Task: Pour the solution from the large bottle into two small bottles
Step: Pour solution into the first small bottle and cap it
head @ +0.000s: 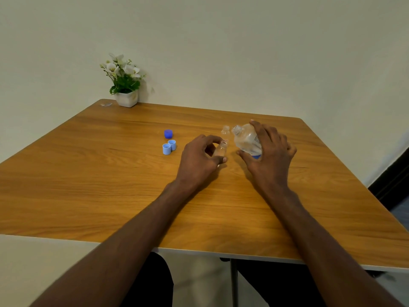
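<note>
My right hand (269, 152) grips the large clear bottle (246, 138), which is uncapped and tilted with its mouth pointing left. My left hand (200, 158) holds a small clear bottle (221, 149) standing on the wooden table (110, 173), open at the top, just left of the large bottle's neck. A second small clear bottle (225, 130) stands uncapped behind it, close to the large bottle's mouth. A dark blue cap (168, 134) and two light blue caps (169, 147) lie to the left of my left hand.
A white pot with white flowers (125, 85) stands at the table's far left corner against the wall. The table's near edge runs across above my lap. A dark opening shows at the right past the table edge.
</note>
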